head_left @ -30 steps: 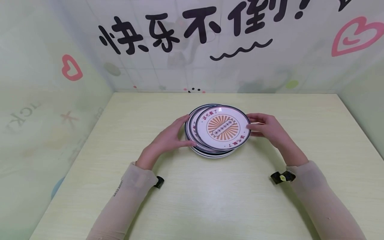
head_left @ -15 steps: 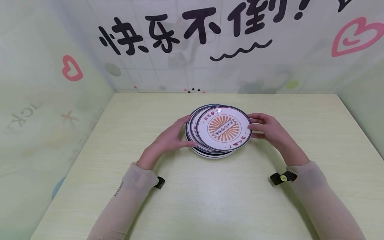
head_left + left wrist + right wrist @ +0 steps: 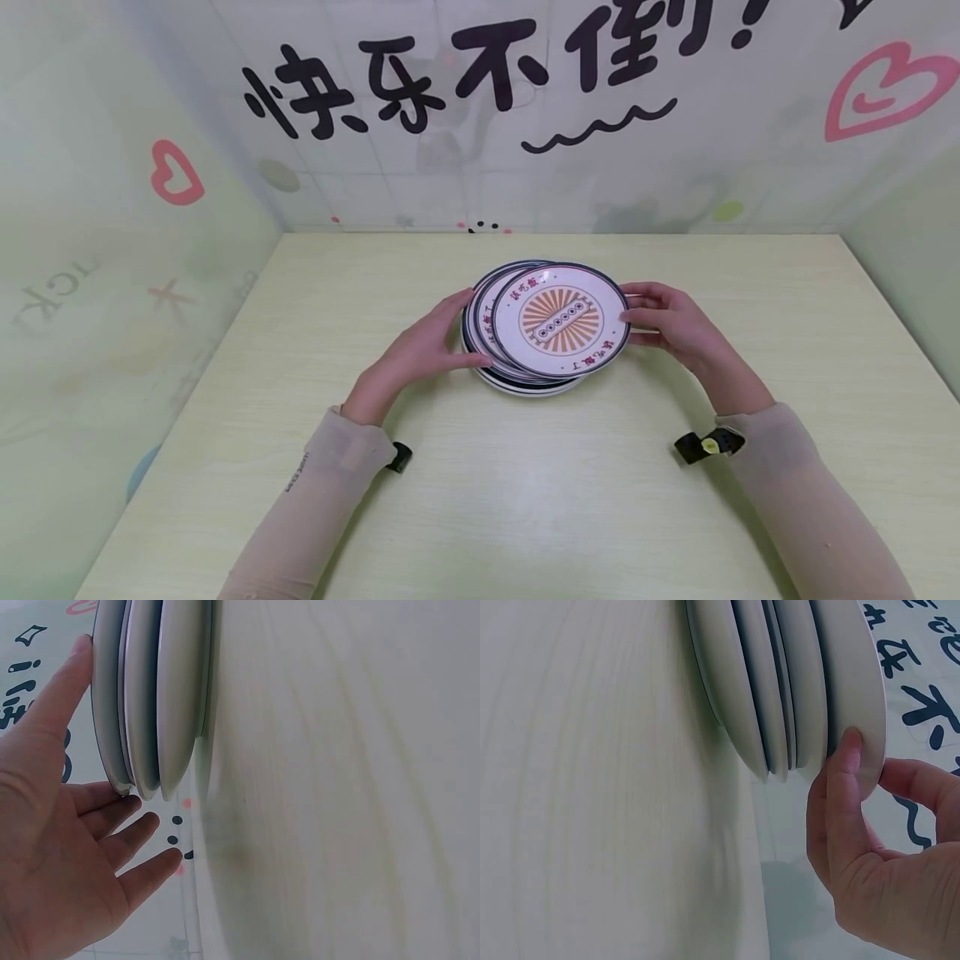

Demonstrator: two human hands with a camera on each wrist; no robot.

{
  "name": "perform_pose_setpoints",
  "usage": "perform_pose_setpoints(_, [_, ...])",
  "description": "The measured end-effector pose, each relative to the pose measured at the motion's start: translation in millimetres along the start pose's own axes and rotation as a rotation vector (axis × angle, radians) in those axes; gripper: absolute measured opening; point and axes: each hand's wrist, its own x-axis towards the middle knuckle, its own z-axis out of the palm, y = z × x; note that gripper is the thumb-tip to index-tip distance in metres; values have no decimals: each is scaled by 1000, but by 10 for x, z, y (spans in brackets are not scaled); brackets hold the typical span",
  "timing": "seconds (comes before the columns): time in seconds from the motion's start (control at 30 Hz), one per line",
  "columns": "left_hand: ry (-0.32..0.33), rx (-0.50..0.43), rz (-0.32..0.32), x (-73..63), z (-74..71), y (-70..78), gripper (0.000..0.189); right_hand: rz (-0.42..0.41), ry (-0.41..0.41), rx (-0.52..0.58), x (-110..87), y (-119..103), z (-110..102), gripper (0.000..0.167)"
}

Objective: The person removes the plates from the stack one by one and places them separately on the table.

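Observation:
A stack of white round plates (image 3: 517, 384) with dark rims stands near the middle of the table. The top plate (image 3: 561, 320), printed with an orange sunburst and red characters, sits shifted right over the others. My right hand (image 3: 671, 323) pinches its right rim; in the right wrist view the thumb is over the face and the fingers are under the plate (image 3: 851, 675). At the stack's left side, my left hand (image 3: 420, 344) rests its spread thumb and fingers against the rims. Several plate edges (image 3: 180, 690) show in the left wrist view.
The pale wood table (image 3: 540, 500) runs to a back wall (image 3: 405, 192) with black characters and hearts. Printed side walls (image 3: 90, 350) bound it left and right. Each sleeve cuff has a black wrist strap (image 3: 708, 446) below it.
The top plate and the right hand have moved very slightly to the right since a second ago. Otherwise both hands and the stack look the same.

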Motion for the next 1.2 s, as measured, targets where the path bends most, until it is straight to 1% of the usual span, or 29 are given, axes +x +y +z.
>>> perform_pose_setpoints(0.23, [0, 2, -1, -1, -2, 4, 112, -12, 3, 24, -27, -4, -4, 46])
perform_pose_setpoints(0.47, [-3, 11, -6, -2, 3, -2, 112, -18, 7, 38, -48, -15, -4, 41])
perform_pose_setpoints(0.73, [-3, 13, -4, -4, 1, 7, 112, -26, 5, 49, -55, -21, -10, 43])
perform_pose_setpoints(0.93, [-3, 14, -5, -8, -3, 9, 112, -37, 6, 50, -66, -35, -28, 38])
perform_pose_setpoints(1.2, [-1, 5, -12, -11, -7, 20, 111, -30, 30, 21, -71, -51, -58, 42])
